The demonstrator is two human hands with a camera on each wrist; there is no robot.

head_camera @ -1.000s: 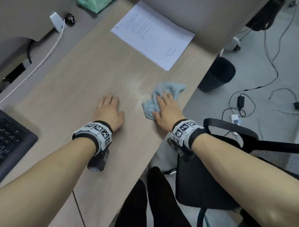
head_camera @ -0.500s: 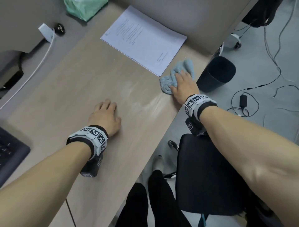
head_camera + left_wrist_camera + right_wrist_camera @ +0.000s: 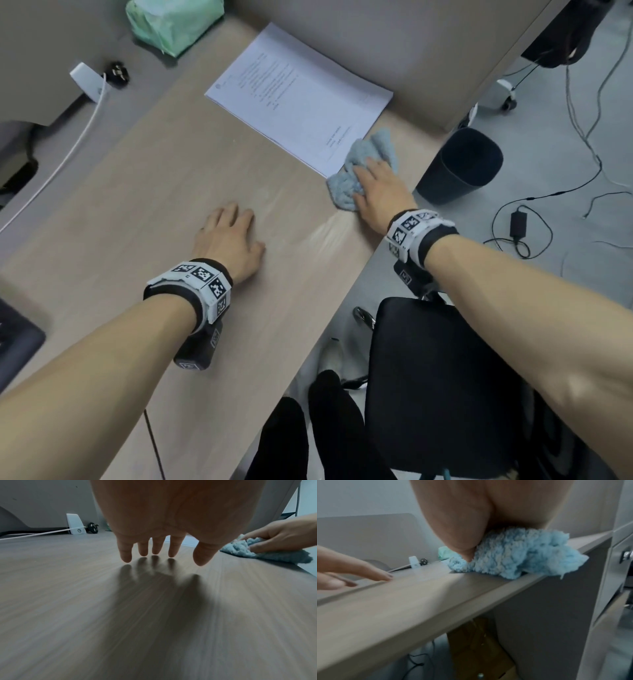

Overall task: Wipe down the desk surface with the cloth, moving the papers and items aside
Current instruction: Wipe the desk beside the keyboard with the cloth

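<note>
A crumpled light-blue cloth [image 3: 368, 150] lies at the desk's [image 3: 164, 192] right edge, touching the near corner of a printed paper sheet [image 3: 301, 99]. My right hand [image 3: 371, 176] presses flat on the cloth with straight fingers. In the right wrist view the palm and thumb bear down on the cloth [image 3: 518, 555], which slightly overhangs the desk edge. My left hand [image 3: 227, 226] lies palm down on bare wood in the middle of the desk. Its fingers [image 3: 155, 546] are straight, slightly spread and hold nothing. The left wrist view shows the cloth [image 3: 243, 549] off to the right.
A green packet [image 3: 174, 24] sits at the back by the partition. A white plug [image 3: 87, 80] with its cable and a black plug stand at the back left. A dark keyboard [image 3: 13, 337] is at the near left. A black bin [image 3: 462, 164] and chair [image 3: 428, 377] are beside the desk.
My right hand has pushed the cloth away from me along the right edge, up to the paper's corner. It barely moved in the last half second. The left hand stayed put.
</note>
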